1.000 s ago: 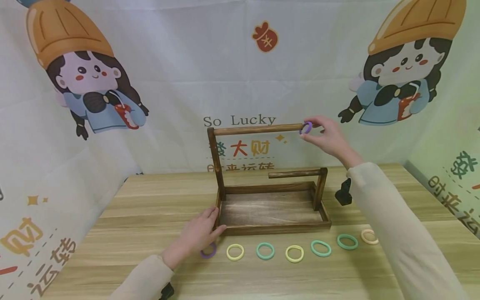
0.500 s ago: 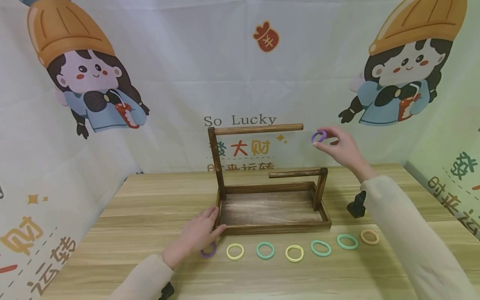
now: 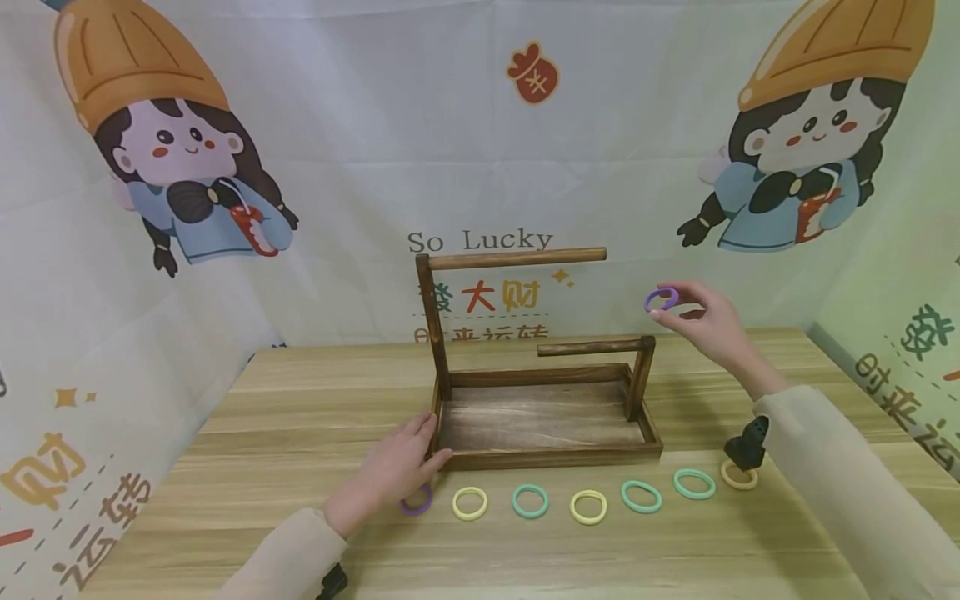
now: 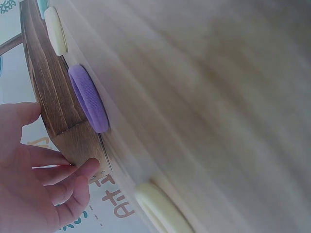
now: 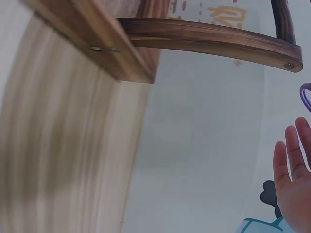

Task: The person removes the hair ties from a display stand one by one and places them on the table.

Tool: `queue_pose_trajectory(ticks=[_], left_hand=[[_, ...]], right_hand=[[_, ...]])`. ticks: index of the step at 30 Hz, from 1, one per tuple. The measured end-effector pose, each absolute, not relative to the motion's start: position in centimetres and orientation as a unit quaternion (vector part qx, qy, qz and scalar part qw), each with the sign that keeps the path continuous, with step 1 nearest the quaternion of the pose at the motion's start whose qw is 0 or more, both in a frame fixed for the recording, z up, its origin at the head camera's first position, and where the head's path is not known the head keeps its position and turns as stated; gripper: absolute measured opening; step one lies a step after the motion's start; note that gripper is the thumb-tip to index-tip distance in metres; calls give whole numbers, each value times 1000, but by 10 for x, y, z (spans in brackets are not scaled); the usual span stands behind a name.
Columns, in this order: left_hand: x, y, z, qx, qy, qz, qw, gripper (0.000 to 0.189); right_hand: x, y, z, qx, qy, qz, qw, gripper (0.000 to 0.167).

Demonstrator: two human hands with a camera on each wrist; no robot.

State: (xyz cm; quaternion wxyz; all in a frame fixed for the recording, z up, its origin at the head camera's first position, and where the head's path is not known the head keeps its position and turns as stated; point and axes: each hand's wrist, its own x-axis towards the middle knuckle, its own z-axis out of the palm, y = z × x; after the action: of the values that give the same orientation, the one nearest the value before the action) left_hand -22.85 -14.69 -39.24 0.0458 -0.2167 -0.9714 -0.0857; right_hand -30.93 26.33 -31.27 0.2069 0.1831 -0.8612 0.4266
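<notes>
A purple hair tie (image 3: 662, 300) is pinched between the thumb and fingertips of my right hand (image 3: 708, 329), raised at the right of a dark wooden rack (image 3: 547, 459). In the right wrist view, part of that hair tie (image 5: 305, 97) shows beyond the right hand's straight lower fingers. My left hand (image 3: 397, 467) rests against the rack's front left corner, thumb at the front wall and fingers along the left side. Beside it on the table lies another purple hair tie (image 4: 90, 99), partly hidden by the left hand in the head view.
The rack has a high bar (image 3: 517, 259) and a low bar (image 3: 592, 347). Along its front lie yellow hair ties (image 3: 470, 518), green hair ties (image 3: 531, 516) and an orange hair tie (image 3: 752, 483) on the wooden table (image 3: 315, 417). A printed cloth hangs behind.
My right hand has drawn the purple hair tie off the tip of the high bar and moved right and down with it. The left hand has stayed at the rack's corner.
</notes>
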Motion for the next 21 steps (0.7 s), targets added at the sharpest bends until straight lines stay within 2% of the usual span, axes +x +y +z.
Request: queue_pose_trajectory(ticks=[11,21], left_hand=[[-230,-147,-393,-215,-972,-82,43,62],[-230,-146,-392,-213,-973,-83,39,62]], right_hand=[[-284,279,-327,200,-849,443,208,38],[-262,298,-341,182,-855,449,186,39]])
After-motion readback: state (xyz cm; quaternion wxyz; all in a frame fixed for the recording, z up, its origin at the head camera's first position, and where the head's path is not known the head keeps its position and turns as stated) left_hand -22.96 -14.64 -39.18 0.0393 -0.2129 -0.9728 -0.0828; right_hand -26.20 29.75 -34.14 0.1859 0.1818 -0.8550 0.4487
